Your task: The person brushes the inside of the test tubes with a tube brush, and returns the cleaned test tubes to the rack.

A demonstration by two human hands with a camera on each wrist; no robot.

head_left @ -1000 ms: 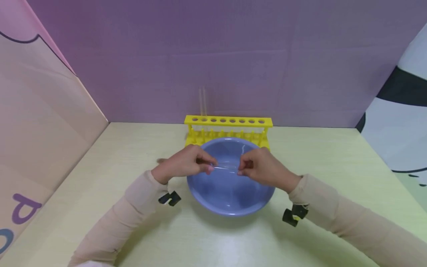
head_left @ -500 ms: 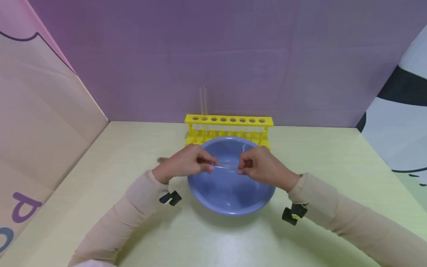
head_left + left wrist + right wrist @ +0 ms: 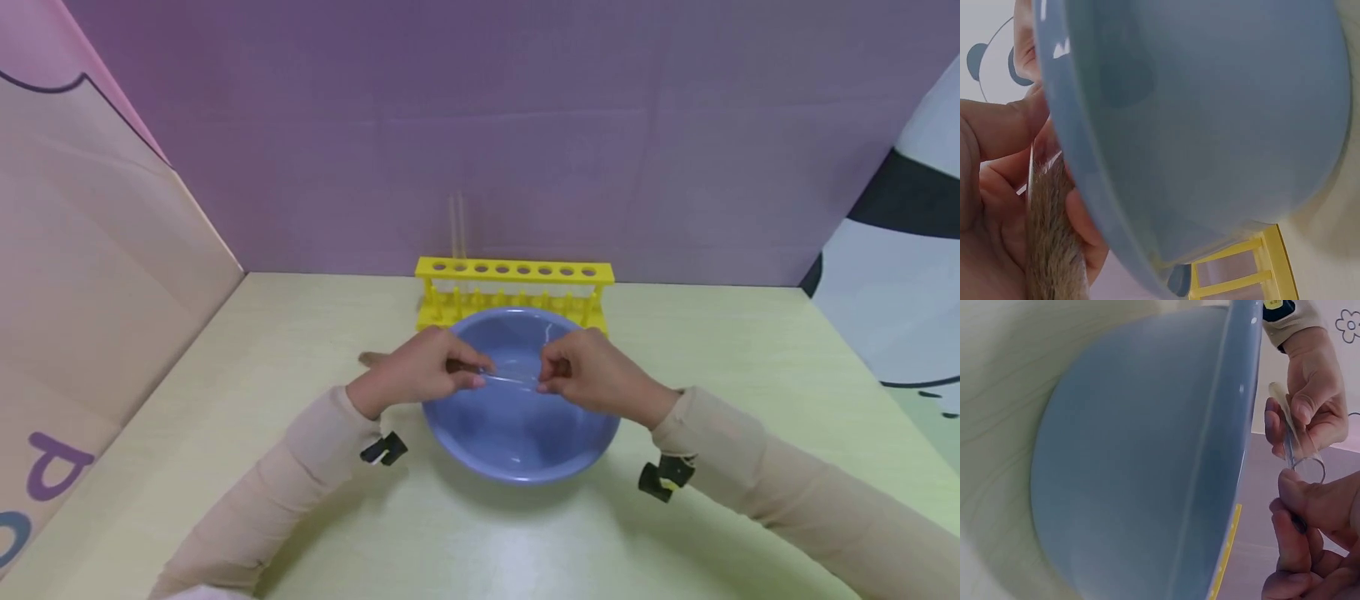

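Above the blue basin, my left hand grips a clear test tube lying nearly level. Brown bristles of a test tube brush show inside the tube in the left wrist view, toward its far-left end. My right hand faces it on the right; its thumb and fingers pinch the dark thin end of the brush handle, right at the tube's round mouth. Most of the handle is hidden by the fingers.
Behind the basin stands a yellow test tube rack with a row of holes. One clear test tube stands upright near its left end. The pale table meets a purple backdrop at the back, with printed panels on both sides.
Both hands have shifted very slightly to the right with the tube and brush between them. Their grips look the same.
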